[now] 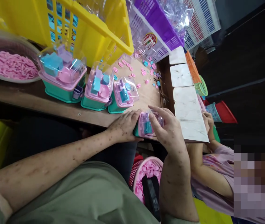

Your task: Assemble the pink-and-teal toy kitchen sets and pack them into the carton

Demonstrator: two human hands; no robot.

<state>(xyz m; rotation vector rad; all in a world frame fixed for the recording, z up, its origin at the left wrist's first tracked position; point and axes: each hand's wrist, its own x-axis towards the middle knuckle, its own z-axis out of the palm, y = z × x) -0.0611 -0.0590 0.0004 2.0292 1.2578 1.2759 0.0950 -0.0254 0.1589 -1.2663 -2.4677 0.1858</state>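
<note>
At the table's front edge is a small toy set (144, 126) with a teal base, a pink tray with blue and purple pieces, and a clear plastic cover. My left hand (125, 126) is wrapped round its left side, by the base. My right hand (167, 126) grips the cover from the right, fingers bent over it; part of the cover is hidden. Three similar toy sets stand to the left: a large one (63, 76), a middle one (98, 88) and a nearer one (123, 96), each with its clear cover on.
A bowl of pink pieces (12, 67), a yellow basket (113, 31) and a purple basket (160, 18) line the back. Loose pink and blue pieces (144, 73) lie on the table. Below is a pink basket (132, 177). A co-worker's hand (208, 121) is at right.
</note>
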